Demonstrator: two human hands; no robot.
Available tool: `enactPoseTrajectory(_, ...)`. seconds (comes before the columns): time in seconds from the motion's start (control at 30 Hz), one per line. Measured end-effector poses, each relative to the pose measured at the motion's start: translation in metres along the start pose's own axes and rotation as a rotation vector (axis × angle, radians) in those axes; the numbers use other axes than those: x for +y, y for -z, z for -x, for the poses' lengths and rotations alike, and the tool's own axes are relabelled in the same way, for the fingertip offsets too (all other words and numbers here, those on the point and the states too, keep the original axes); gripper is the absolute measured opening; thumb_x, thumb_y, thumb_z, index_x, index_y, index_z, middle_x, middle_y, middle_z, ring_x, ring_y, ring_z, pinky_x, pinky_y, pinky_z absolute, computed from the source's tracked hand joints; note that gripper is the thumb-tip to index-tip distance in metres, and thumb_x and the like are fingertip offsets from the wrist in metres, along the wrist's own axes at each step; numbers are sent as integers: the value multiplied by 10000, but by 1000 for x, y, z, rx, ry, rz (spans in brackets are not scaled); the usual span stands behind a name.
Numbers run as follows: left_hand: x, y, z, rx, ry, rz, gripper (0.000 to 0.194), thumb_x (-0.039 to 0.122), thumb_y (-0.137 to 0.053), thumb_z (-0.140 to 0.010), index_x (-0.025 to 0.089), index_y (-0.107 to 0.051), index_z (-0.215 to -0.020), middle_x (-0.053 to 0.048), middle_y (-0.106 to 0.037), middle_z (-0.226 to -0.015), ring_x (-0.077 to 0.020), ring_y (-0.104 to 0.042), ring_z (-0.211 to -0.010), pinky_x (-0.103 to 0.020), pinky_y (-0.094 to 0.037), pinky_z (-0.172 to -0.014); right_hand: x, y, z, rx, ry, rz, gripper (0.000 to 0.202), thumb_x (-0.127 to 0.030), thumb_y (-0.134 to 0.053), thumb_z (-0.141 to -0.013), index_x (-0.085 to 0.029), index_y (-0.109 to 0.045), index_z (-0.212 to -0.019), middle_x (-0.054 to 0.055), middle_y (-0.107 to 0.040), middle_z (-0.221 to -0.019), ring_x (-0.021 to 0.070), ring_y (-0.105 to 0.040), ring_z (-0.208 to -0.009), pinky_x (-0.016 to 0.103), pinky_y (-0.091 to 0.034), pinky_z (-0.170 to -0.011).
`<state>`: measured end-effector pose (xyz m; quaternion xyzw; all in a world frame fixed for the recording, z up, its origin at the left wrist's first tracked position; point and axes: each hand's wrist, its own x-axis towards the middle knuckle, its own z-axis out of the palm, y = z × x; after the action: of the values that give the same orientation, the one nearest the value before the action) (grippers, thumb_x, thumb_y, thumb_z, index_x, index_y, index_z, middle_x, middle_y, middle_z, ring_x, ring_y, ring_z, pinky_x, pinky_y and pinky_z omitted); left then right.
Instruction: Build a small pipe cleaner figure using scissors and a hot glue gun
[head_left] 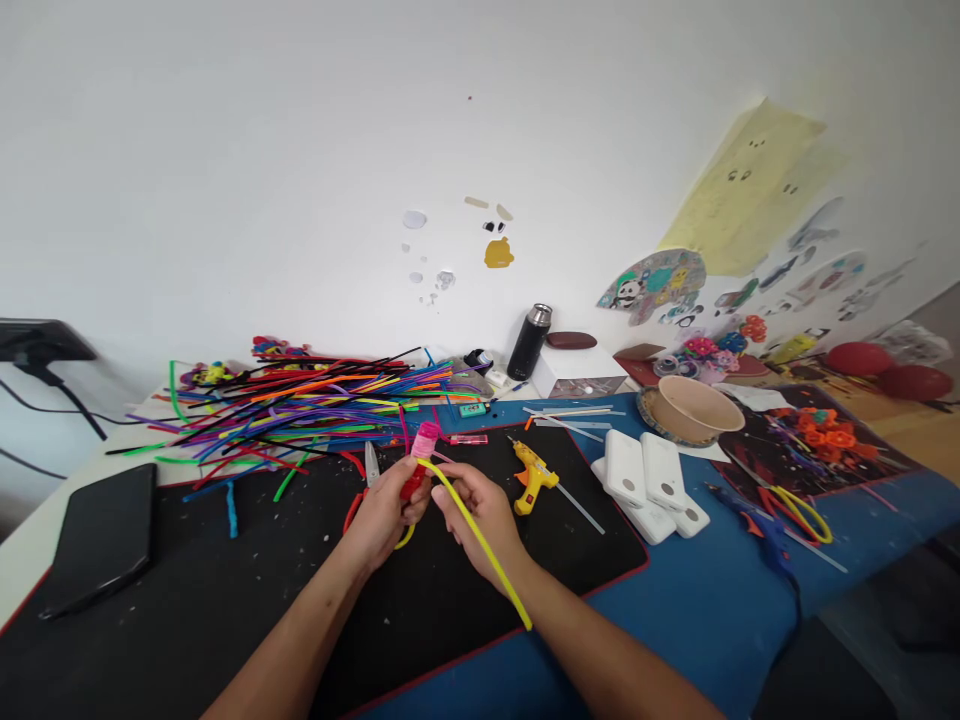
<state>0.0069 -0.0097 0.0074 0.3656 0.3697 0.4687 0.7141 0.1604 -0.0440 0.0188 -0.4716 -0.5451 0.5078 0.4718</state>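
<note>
My left hand [386, 508] is closed around a small pink and red pipe-cleaner piece [426, 438], its pink top sticking up above the thumb. A long yellow pipe cleaner [480, 540] starts at that piece and runs down across my right hand [484, 515] to the wrist. The right fingers are curled, with thumb and forefinger at the yellow stem near its upper end. Partly hidden under my left hand are scissors [371, 464] with red and yellow handles. Just right of my hands, a yellow glue gun [534, 475] lies on the black mat [247, 590] with a glue stick in it.
A heap of coloured pipe cleaners [300, 405] spreads at the back left, near a black tablet [101, 535]. White power banks [637, 480], a black flask [529, 342], a bowl [694, 410], a blue glue gun [765, 535] and more scissors [802, 510] stand or lie to the right.
</note>
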Motion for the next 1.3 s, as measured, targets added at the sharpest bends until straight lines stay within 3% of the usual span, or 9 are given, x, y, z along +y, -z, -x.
enactPoseTrajectory(0.17, 0, 0, 0, -22, -14, -49, 490, 655, -680, -882, 199, -526, -789, 81, -402, -572, -70, -272, -467, -213, -199, -458, 0, -2, -4, 93, 3, -30, 518, -647, -659, -944, -183, -754, -1153, -57, -498, -554, 120, -410, -457, 253, -317, -443)
enactPoseTrajectory(0.43, -2, 2, -1, -19, -58, -118, 508, 665, -679, -888, 210, -487, -769, 78, -403, -600, -74, -303, -484, -211, -218, -465, -2, -4, -6, 109, -13, -87, 520, -653, -663, -936, -155, -773, -1038, -79, -463, -472, 95, -360, -393, 239, -264, -418)
enactPoseTrajectory(0.6, -2, 3, -2, -18, -47, -112, 521, 676, -703, -863, 207, -496, -768, 81, -402, -597, -69, -290, -478, -202, -205, -459, -1, -2, -8, 54, -51, -119, 532, -644, -661, -932, -137, -775, -1044, -98, -452, -439, 76, -327, -366, 219, -239, -410)
enactPoseTrajectory(0.73, 8, 11, -4, 29, -78, -51, 489, 627, -696, -880, 194, -518, -735, 73, -403, -581, -67, -279, -467, -198, -206, -449, 2, 3, -9, -43, -92, -75, 517, -624, -693, -901, -137, -765, -1058, -88, -498, -496, 87, -387, -399, 224, -307, -433)
enactPoseTrajectory(0.83, 25, 23, -6, 90, -146, 50, 495, 541, -644, -918, 195, -464, -615, 62, -375, -542, -69, -290, -458, -203, -269, -445, 1, 5, -10, -75, -117, 56, 424, -531, -705, -913, -148, -762, -1087, -80, -514, -561, 105, -453, -460, 240, -368, -489)
enactPoseTrajectory(0.93, 41, 36, -8, 207, -237, 202, 296, 427, -617, -918, 170, -614, -772, 63, -413, -558, -77, -302, -442, -198, -273, -421, -7, -1, -11, -107, -25, 304, 283, -393, -720, -939, -183, -781, -1118, -58, -568, -645, 121, -535, -578, 253, -405, -594)
enactPoseTrajectory(1.0, 49, 43, -8, 258, -275, 237, 266, 394, -598, -927, 165, -635, -796, 56, -430, -557, -86, -353, -453, -195, -318, -432, -16, -10, -12, -151, 39, 495, 259, -345, -740, -945, -217, -787, -1164, -37, -647, -724, 132, -584, -652, 259, -414, -644)
enactPoseTrajectory(1.2, 56, 53, -8, 292, -342, 289, 260, 383, -604, -911, 161, -641, -783, 54, -439, -550, -85, -371, -449, -197, -336, -431, -31, -51, -15, -321, 158, 1005, 464, -484, -744, -954, -252, -701, -1352, 68, -778, -1059, 252, -737, -911, 338, -515, -775)
enactPoseTrajectory(1.3, 56, 53, -6, 279, -340, 292, 273, 408, -613, -907, 165, -639, -785, 59, -428, -544, -84, -366, -443, -201, -335, -432, -27, -66, -15, -365, 178, 1182, 469, -519, -733, -946, -209, -700, -1296, 130, -765, -1152, 322, -753, -995, 401, -564, -810)
